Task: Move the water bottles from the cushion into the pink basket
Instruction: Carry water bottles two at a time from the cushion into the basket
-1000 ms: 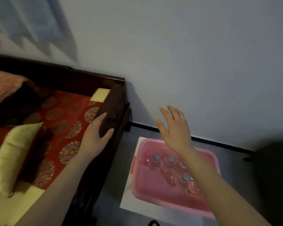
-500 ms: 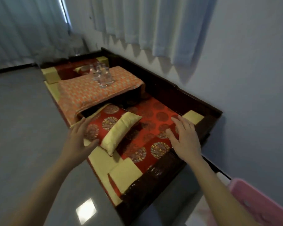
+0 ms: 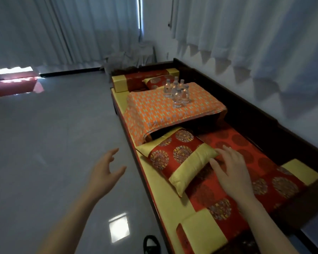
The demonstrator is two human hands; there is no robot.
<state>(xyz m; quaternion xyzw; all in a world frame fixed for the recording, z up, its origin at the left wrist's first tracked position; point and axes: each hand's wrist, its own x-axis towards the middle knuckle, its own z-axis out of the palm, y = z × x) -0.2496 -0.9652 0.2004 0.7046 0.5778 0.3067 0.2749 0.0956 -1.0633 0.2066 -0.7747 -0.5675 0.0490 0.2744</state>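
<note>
Both hands empty right now; left hand (image 3: 106,173) spread loose over the floor (image 3: 53,143), right hand (image 3: 231,173) splayed beside the pillow (image 3: 182,162), gripping nothing; bottles (image 3: 176,92) stand bunched on the cushion (image 3: 154,114), well ahead of both hands; basket's out of view, so can't say what's done; this bunch is left; no labels readable.

The person has turned away from the pink basket, which has gone from sight. The bench (image 3: 261,114) now runs ahead, with the water bottles (image 3: 177,91) in view on the orange cushion (image 3: 163,114). The right hand (image 3: 231,173), lately above the basket, has crossed to the red seat pad (image 3: 246,143), just beside the small pillow (image 3: 180,158). The left hand (image 3: 105,173) has left the bench's end rail and is now over the floor (image 3: 53,143), fingers loosely spread.
</note>
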